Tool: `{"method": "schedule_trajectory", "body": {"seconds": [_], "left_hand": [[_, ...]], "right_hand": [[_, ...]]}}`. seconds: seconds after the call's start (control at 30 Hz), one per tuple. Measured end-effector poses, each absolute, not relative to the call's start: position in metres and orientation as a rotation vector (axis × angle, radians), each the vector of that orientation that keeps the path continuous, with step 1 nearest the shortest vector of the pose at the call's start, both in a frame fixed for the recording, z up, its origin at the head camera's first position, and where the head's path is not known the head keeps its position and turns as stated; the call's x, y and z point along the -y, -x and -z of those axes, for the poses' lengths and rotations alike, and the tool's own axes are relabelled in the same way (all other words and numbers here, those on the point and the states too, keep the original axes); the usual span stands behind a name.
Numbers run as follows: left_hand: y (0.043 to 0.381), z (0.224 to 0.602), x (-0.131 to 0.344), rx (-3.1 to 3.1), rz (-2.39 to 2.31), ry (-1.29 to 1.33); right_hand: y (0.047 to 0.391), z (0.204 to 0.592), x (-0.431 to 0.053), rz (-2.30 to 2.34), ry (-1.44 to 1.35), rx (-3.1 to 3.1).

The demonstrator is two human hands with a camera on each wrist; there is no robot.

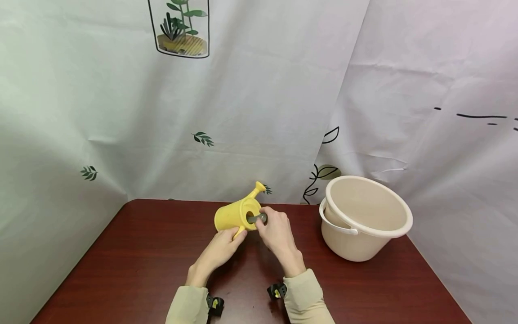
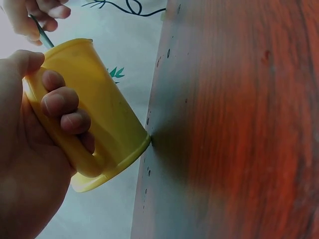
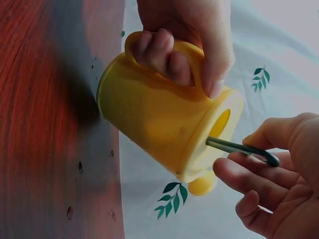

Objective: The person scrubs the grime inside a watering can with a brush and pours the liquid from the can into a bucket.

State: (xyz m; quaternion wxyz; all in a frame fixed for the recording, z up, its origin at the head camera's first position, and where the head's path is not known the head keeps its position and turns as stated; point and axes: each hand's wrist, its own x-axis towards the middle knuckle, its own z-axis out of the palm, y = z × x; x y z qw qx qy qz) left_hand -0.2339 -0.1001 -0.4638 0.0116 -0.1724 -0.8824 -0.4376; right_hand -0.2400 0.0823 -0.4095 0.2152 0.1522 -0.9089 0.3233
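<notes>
A yellow watering can (image 1: 229, 216) is tilted on its side above the table, its top opening facing right and its spout pointing up to the back. My left hand (image 1: 220, 248) grips its handle, fingers curled through the loop in the left wrist view. My right hand (image 1: 277, 228) pinches the rounded end of a slim dark grey-green tool (image 3: 244, 149) between thumb and fingers. The tool's other end goes through the opening of the can and is hidden inside, so I cannot tell its kind. In the right wrist view the other right fingers spread loosely below it.
Two cream plastic basins or buckets, one set tilted in the other, stand at the right of the dark red wooden table (image 1: 133, 270); the upper rim (image 1: 406, 225) leans over a white handle (image 1: 339, 228). A white patterned curtain (image 1: 259, 103) hangs right behind the table.
</notes>
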Motion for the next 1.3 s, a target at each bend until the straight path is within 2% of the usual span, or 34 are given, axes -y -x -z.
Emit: {"method": "schedule_trajectory", "body": {"seconds": [0.6, 1.3], "left_hand": [[0.234, 0.462, 0.100, 2.746, 1.345, 0.552], [0.234, 0.463, 0.100, 2.733, 1.375, 0.535]], "right_hand": [[0.232, 0.388, -0.089, -1.044, -0.286, 2.430], [0.229, 0.383, -0.094, -1.217, -0.337, 2.427]]}}
